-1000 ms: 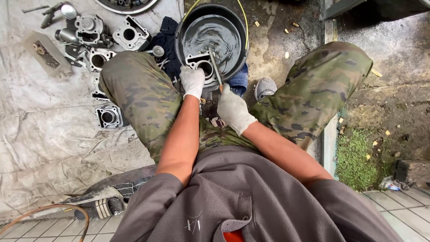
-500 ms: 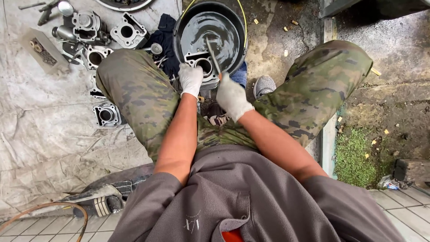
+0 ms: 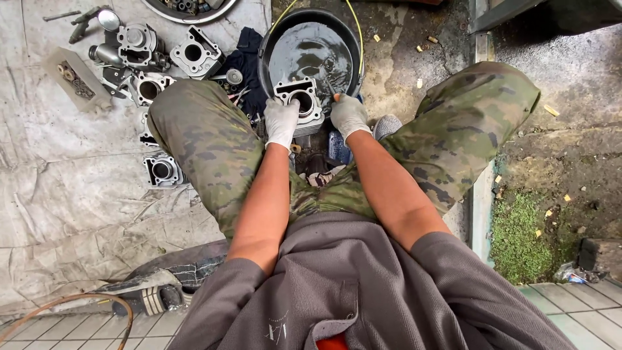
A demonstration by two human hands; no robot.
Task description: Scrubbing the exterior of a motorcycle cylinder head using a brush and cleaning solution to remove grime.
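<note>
Grip looks risky: left hand (image 3: pixel 282 122) clamped on wet cylinder block (image 3: pixel 299 104), right hand (image 3: pixel 348 116) pinching brush (image 3: pixel 330 87) — slip means splashing basin (image 3: pixel 269 48).

Left hand (image 3: pixel 282 122): pale grey work glove, grimy, cuff ending at the wrist.
Right hand (image 3: pixel 348 116): matching pale grey glove, stained darker at the fingers.
Arms: bare from glove cuff to elbow.
Top: grey knit, sleeves pushed up, small pale mark on the front.
Trousers: green-brown camouflage.
</note>
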